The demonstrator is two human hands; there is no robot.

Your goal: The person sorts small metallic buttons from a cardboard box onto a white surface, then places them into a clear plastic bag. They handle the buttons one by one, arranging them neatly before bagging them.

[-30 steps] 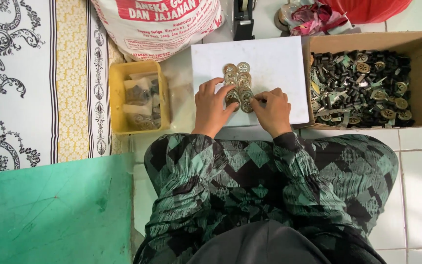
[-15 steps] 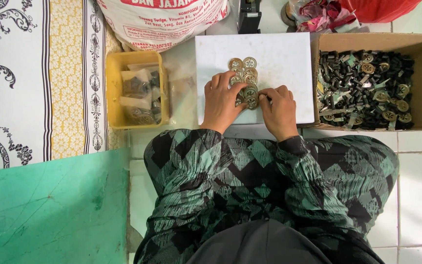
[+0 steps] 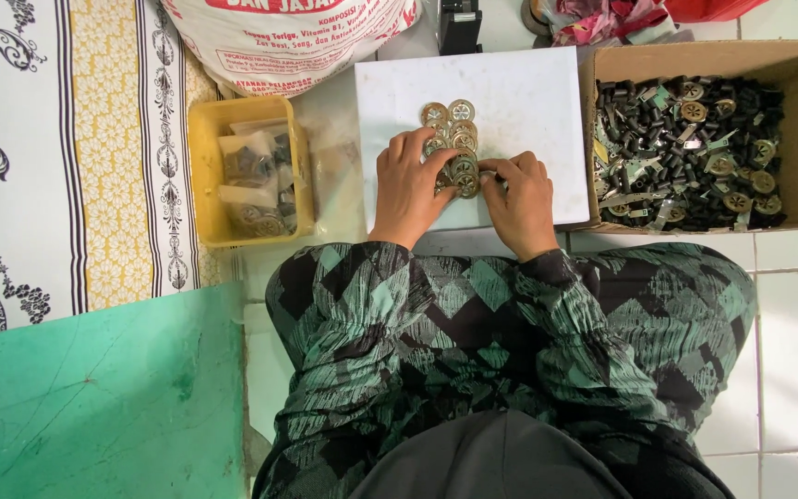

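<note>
Sits cross-legged on a tiled floor (image 3: 796,323), bent over a white board (image 3: 528,102). Keeps both hands at the near end of a cluster of round metal discs (image 3: 454,139) laid out in two short columns near the middle of that board.

Rests the left hand (image 3: 410,185) half closed, fingers curled, tips down on the nearest discs. Brings the right hand (image 3: 521,199) in from the other side, fingers bent, thumb and forefinger touching the last disc in the row. Cannot tell from above whether either hand has a disc pinched or only presses on it.

Hardly moved in the past second: same hands on the same end of the cluster, the far discs lying where they lay, the fingers drawn only a touch closer together. Points to fine, slow handling at one spot rather than reaching or carrying.

To the right, just beside the board: an open cardboard box (image 3: 602,65) heaped with dark tubes, metal strips and more discs (image 3: 685,148), untouched by either hand. To the left: a yellow tray (image 3: 198,166) holding small clear bags of parts (image 3: 251,176). Beyond, a printed white sack (image 3: 288,37); nearer, a green sheet (image 3: 94,397).
</note>
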